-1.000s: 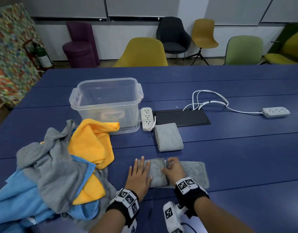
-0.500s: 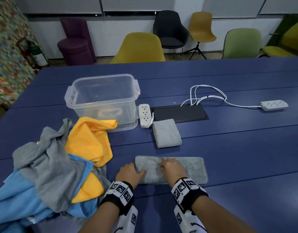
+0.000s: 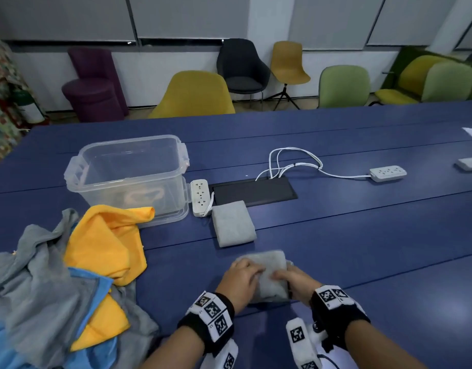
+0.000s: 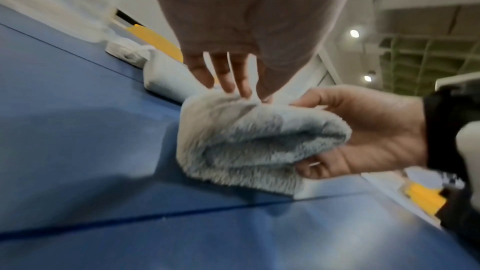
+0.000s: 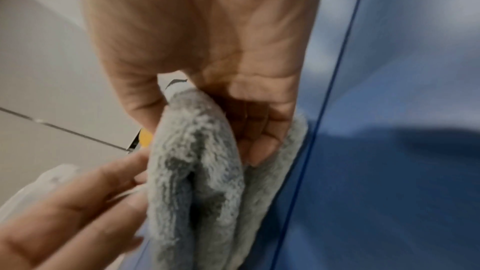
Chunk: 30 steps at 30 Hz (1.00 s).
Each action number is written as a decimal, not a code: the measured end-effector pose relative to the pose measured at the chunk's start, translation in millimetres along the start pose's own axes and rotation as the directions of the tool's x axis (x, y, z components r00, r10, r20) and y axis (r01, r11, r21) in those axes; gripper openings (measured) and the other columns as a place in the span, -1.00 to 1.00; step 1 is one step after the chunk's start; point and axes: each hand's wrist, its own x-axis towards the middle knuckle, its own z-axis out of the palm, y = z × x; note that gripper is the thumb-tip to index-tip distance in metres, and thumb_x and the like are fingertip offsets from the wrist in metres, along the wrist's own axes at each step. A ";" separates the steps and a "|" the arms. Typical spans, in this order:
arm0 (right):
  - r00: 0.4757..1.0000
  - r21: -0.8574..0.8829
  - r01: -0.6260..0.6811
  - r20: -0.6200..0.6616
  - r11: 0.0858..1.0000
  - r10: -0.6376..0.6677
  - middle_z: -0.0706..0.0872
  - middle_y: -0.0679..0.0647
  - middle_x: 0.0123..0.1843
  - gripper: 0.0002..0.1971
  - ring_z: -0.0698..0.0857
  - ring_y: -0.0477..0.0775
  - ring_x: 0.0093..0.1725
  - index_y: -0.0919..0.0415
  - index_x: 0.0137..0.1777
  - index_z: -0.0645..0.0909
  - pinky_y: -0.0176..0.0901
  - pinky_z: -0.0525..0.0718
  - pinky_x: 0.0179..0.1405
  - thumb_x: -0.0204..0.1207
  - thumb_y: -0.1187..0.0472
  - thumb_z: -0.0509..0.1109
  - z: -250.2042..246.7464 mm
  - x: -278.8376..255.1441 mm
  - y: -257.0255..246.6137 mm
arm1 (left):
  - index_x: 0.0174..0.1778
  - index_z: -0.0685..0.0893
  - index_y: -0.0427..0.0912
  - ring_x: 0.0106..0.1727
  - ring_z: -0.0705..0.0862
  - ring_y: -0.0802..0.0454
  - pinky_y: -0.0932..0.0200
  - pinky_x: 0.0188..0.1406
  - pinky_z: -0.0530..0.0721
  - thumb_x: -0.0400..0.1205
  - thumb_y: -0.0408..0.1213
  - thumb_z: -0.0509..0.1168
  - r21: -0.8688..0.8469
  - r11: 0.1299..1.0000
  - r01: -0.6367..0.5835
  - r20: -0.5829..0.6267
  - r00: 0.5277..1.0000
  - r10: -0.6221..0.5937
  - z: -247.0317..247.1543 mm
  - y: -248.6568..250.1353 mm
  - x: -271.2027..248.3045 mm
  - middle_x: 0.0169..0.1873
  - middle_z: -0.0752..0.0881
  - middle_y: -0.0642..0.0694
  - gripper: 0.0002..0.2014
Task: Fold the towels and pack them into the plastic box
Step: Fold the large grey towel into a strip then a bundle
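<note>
A grey towel (image 3: 270, 272), folded into a thick bundle, is just above the blue table (image 3: 362, 249) near its front edge. My right hand (image 3: 281, 277) grips the bundle's right end, thumb on top and fingers underneath, as the left wrist view shows (image 4: 315, 133). My left hand (image 3: 252, 272) touches its left side with straight fingers (image 4: 231, 81). In the right wrist view my right hand (image 5: 202, 128) pinches the towel (image 5: 197, 176). A second folded grey towel (image 3: 233, 223) lies further back. The clear plastic box (image 3: 128, 169) stands open at the back left.
A loose pile of yellow (image 3: 107, 235), grey (image 3: 38, 275) and blue (image 3: 93, 304) towels covers the table's left front. A white power strip (image 3: 200, 194), a black cable hatch (image 3: 253, 189) and another strip (image 3: 387, 173) with cords lie behind. Chairs line the far side.
The long grey strip that lay flat under both hands is now folded over into a short thick bundle. My right hand has taken hold of it and raised it off the table.
</note>
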 end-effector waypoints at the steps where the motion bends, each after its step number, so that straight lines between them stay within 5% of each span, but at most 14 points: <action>1: 1.000 0.027 0.001 -0.015 1.000 0.000 0.69 0.25 -0.01 -0.60 0.69 0.18 -0.08 0.27 0.10 0.56 -0.09 0.77 -0.18 0.24 0.23 0.44 -7.9 0.7 3.1 | 0.32 0.58 0.06 0.34 0.47 0.00 0.14 0.36 0.43 0.59 -0.01 -0.11 0.106 0.994 -0.031 -0.029 0.999 0.034 6.0 3.0 3.2 0.27 0.55 0.00 -0.51; 4: 0.989 -0.134 0.016 -0.143 0.991 -0.036 0.69 0.30 0.07 -0.49 0.68 0.27 0.05 0.44 0.22 0.56 0.17 0.68 0.15 0.23 0.30 0.36 -27.6 6.3 14.1 | 0.13 0.49 0.23 0.14 0.72 0.06 0.14 -0.02 0.73 0.38 0.02 -0.02 0.289 0.956 0.042 0.067 0.996 -0.064 20.6 7.0 14.1 0.13 0.71 0.10 -0.59; 6: 0.958 -0.309 0.077 -0.241 0.948 -0.157 0.69 0.25 0.05 -0.61 0.67 0.19 0.05 0.45 0.19 0.57 0.07 0.66 0.12 0.35 0.34 0.39 -36.1 14.1 21.3 | 0.18 0.44 0.16 0.11 0.76 0.01 0.05 -0.07 0.76 0.39 0.01 -0.01 0.420 0.908 0.013 0.105 0.992 -0.063 37.8 2.3 23.3 0.13 0.75 0.05 -0.57; 9: 0.910 -0.468 0.124 -0.298 0.875 -0.288 0.63 0.16 0.05 -0.76 0.66 0.14 0.11 0.28 0.17 0.53 -0.14 0.59 0.06 0.51 0.38 0.34 -35.5 21.3 28.4 | 0.18 0.66 0.11 0.02 0.79 -0.05 -0.03 -0.16 0.77 0.42 0.05 0.00 0.494 0.869 0.023 0.153 0.982 -0.112 50.2 -0.7 29.1 0.10 0.77 -0.03 -0.51; 12: 0.871 -0.728 0.033 -0.315 0.684 -0.377 0.53 0.19 0.24 -0.62 0.52 0.22 0.29 0.08 0.45 0.44 -0.13 0.48 0.23 0.63 0.17 0.23 -30.2 22.7 25.4 | -0.03 0.78 0.14 -0.25 0.74 -0.02 0.05 -0.38 0.67 0.37 0.18 0.02 0.499 0.863 0.083 0.098 0.984 -0.151 50.0 9.5 31.3 -0.09 0.78 -0.03 -0.51; 14: 0.853 -0.759 -0.077 -0.386 0.647 -0.352 0.43 0.21 0.40 -0.54 0.42 0.25 0.38 0.05 0.52 0.34 -0.08 0.42 0.29 0.65 0.00 0.17 -30.9 22.7 20.8 | 0.05 0.70 0.11 -0.15 0.68 -0.05 0.01 -0.22 0.61 0.44 0.22 0.07 0.482 0.864 0.145 -0.022 0.988 -0.154 41.6 18.3 31.3 -0.04 0.67 -0.04 -0.55; 16: 0.871 -0.653 -0.070 -0.409 0.754 -0.273 0.41 0.24 0.44 -0.47 0.43 0.28 0.40 0.17 0.53 0.30 -0.03 0.43 0.32 0.61 -0.03 0.21 -35.1 22.5 17.4 | 0.24 0.50 0.03 0.12 0.60 -0.10 0.01 0.08 0.53 0.58 0.21 0.10 0.389 0.880 0.271 -0.068 0.962 -0.266 40.4 19.7 35.7 0.17 0.51 -0.08 -0.56; 21: 0.926 -0.374 -0.030 -0.359 0.927 -0.115 0.59 0.21 0.15 -0.56 0.61 0.18 0.15 0.34 0.37 0.43 -0.04 0.59 0.17 0.51 0.25 0.36 -48.4 32.6 26.6 | 0.38 0.30 -0.09 0.24 0.62 -0.09 0.14 0.10 0.56 0.51 0.14 0.32 -0.070 0.860 0.506 0.060 0.862 -0.503 44.1 8.2 41.4 0.29 0.58 -0.08 -0.37; 25: 0.922 -0.338 0.075 -0.335 0.938 -0.194 0.67 0.15 -0.16 -0.86 0.64 0.11 -0.05 0.28 0.01 0.57 -0.08 0.66 -0.07 0.48 0.36 0.41 -47.1 31.3 35.6 | 0.34 0.53 -0.15 0.27 0.61 -0.12 0.01 0.29 0.58 0.24 0.38 0.32 -0.249 0.785 0.567 0.166 0.824 -0.542 50.3 1.4 40.4 0.28 0.63 -0.14 -0.14; 28: 0.922 -0.291 0.167 -0.293 0.942 -0.254 0.66 0.04 -0.26 -0.98 0.64 0.09 -0.08 0.29 -0.10 0.58 -0.48 0.57 -0.37 0.53 0.36 0.37 -37.9 24.5 34.1 | 0.17 0.54 -0.20 0.19 0.63 -0.10 0.02 0.25 0.58 0.49 0.23 0.28 -0.490 0.709 0.507 0.099 0.841 -0.533 49.2 3.3 33.6 0.19 0.64 -0.17 -0.43; 30: 0.916 -0.220 0.217 -0.291 0.951 -0.277 0.66 0.10 -0.10 -0.91 0.63 0.09 -0.04 0.25 0.04 0.54 -0.46 0.58 -0.29 0.60 0.26 0.30 -26.6 20.8 24.9 | 0.14 0.46 -0.20 0.08 0.64 -0.04 0.10 0.05 0.61 0.63 0.01 0.24 -0.639 0.622 0.453 0.096 0.849 -0.519 45.9 4.9 31.0 0.13 0.65 -0.17 -0.65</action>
